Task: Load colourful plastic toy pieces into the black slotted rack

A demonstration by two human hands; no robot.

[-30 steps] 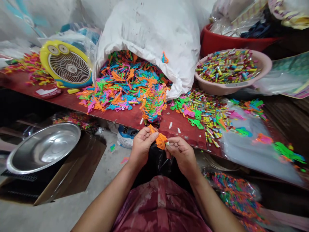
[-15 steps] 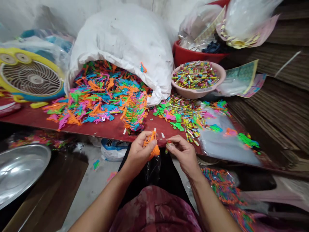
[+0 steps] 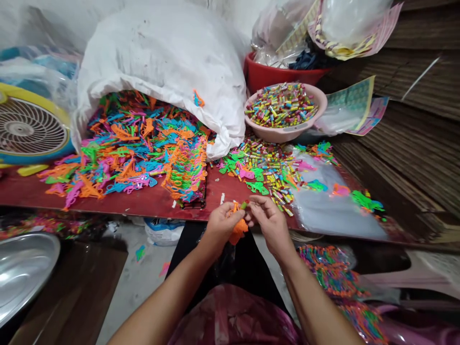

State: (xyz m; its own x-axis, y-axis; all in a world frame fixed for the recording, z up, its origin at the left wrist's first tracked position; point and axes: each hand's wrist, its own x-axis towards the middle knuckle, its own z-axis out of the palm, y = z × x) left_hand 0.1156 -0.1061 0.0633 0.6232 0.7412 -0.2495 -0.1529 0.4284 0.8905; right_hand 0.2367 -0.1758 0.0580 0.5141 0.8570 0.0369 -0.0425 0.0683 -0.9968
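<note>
My left hand (image 3: 223, 225) is closed on an orange plastic piece (image 3: 238, 231) just off the table's front edge. Close beside it, my right hand (image 3: 270, 224) pinches a small green-and-red tube (image 3: 245, 204) at the top of the orange piece. A dense row of colourful plastic pieces (image 3: 189, 167) stands on the red table (image 3: 143, 203), left of my hands. Beyond my right hand lie many small wrapped tubes (image 3: 275, 165) with a few green and pink pieces (image 3: 257, 187) among them.
A large white sack (image 3: 161, 52) spills colourful pieces (image 3: 118, 148) onto the table. Behind the loose tubes stands a pink bowl (image 3: 283, 134) full of tubes, near a red tub (image 3: 266, 76). Clear plastic bags (image 3: 330, 211) lie at right; a fan (image 3: 36, 124) and metal basin (image 3: 28, 273) are at left.
My hands have come together, and the small tube is now at the top of the orange piece. The view has shifted, moving the sack, fan and bowl leftward in the picture.
</note>
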